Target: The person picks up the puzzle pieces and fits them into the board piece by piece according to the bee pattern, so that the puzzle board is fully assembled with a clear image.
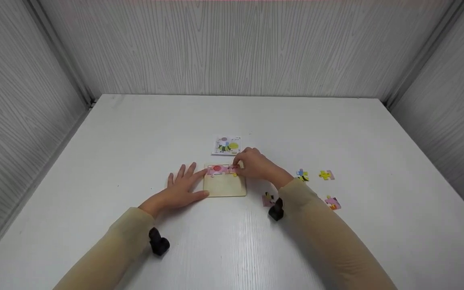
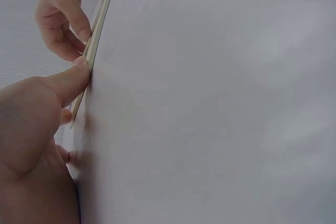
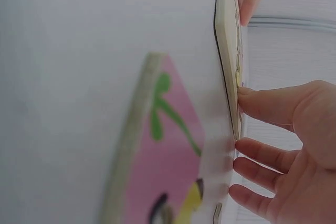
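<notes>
A shallow wooden puzzle board [image 1: 224, 187] lies on the white table, with pink puzzle pieces [image 1: 217, 168] along its far edge, one bearing a red round shape. At the board's far right corner my right hand [image 1: 256, 164] pinches a pink puzzle piece [image 1: 232, 169] with a yellow tab, its curled fingers partly covering it. The right wrist view has the thumb [image 3: 268, 103] on the board and other fingertips down at its side. My left hand [image 1: 181, 190] is spread flat on the table, thumb and index fingertip touching the board's left edge.
Beyond the board lies a square picture card [image 1: 227, 146] with a bee on it. To the right are loose puzzle pieces: a blue and yellow one [image 1: 302, 175], a yellow one [image 1: 326, 175], a pink one [image 1: 332, 202] and another [image 1: 268, 199] near the right wrist. Grey panels wall the table.
</notes>
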{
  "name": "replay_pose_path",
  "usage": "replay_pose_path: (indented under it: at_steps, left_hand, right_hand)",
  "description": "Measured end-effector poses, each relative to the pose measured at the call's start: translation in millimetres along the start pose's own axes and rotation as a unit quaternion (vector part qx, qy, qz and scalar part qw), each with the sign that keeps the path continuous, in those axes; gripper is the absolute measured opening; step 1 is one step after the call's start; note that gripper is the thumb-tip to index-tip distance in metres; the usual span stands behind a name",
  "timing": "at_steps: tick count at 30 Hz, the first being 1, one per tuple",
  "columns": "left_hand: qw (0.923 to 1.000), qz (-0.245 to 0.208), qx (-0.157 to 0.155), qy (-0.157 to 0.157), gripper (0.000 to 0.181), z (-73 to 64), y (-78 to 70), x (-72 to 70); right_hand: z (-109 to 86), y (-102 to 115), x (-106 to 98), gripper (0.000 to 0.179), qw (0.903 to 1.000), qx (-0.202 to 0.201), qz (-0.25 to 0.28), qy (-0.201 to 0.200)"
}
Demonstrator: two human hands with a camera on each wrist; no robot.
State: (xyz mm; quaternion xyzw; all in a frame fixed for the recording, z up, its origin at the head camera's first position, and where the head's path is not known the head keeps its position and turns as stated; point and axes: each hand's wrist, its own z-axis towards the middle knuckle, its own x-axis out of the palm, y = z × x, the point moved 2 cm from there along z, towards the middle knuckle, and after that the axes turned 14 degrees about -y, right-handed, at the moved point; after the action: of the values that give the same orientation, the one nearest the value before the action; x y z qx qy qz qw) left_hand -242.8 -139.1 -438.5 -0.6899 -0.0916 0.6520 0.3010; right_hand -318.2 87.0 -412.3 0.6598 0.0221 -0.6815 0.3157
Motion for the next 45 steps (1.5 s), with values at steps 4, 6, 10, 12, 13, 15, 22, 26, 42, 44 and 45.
replay_pose_path:
  at_steps: [4,6,10,12,13,15,22,26,42,44,45]
  left_hand:
    - [1.0,-0.004,0.005,-0.005,0.071,-0.7,-0.1,-0.8]
    - [0.9999,-0.004,0.008,-0.006,0.072,-0.6,0.3,-0.9]
    - [1.0,-0.003,0.006,-0.003,0.072,0.4,-0.4,-1.0]
    - [1.0,-0.003,0.004,-0.003,0.072,0.6,-0.6,-1.0]
    - [1.0,-0.004,0.003,-0.002,0.072,0.6,-0.9,-1.0]
    - [1.0,-0.004,0.002,-0.001,0.072,1.0,-1.2,-0.6]
    - [1.0,-0.005,0.003,0.002,0.072,1.9,-1.8,1.9]
    - [1.0,-0.005,0.003,0.003,0.072,2.3,-2.8,1.9]
    - [1.0,-0.004,0.002,0.007,0.073,1.5,1.7,-1.7]
    - [1.0,-0.005,0.002,0.006,0.073,1.7,2.0,-1.7]
    - [1.0,-0.006,0.003,0.006,0.073,1.8,2.1,-1.6]
  right_hand:
    - [-0.1,-0.7,0.2,0.02,1.0,0.0,-0.003,-0.005]
    - [-0.3,-0.6,0.1,0.021,1.0,0.006,-0.005,-0.004]
    - [-1.4,0.2,-1.7,0.02,0.9999,0.008,-0.005,-0.003]
    - [-1.9,0.5,-2.3,0.018,1.0,0.001,-0.004,-0.004]
    - [-2.3,0.3,-2.3,0.018,1.0,-0.004,-0.004,-0.005]
    - [-2.9,-0.2,-2.1,0.017,0.9999,-0.011,-0.005,-0.005]
    - [-4.3,-1.7,-2.4,0.018,1.0,-0.006,-0.006,-0.001]
    - [-6.5,-3.3,-6.0,0.019,1.0,0.002,0.009,0.002]
    - [-19.0,-8.1,-14.1,0.024,0.9959,0.025,0.086,-0.009]
    - [-21.3,-8.4,-15.6,0.025,0.9954,0.033,0.089,-0.015]
    - [-22.5,-8.9,-16.5,0.026,0.9952,0.034,0.09,-0.019]
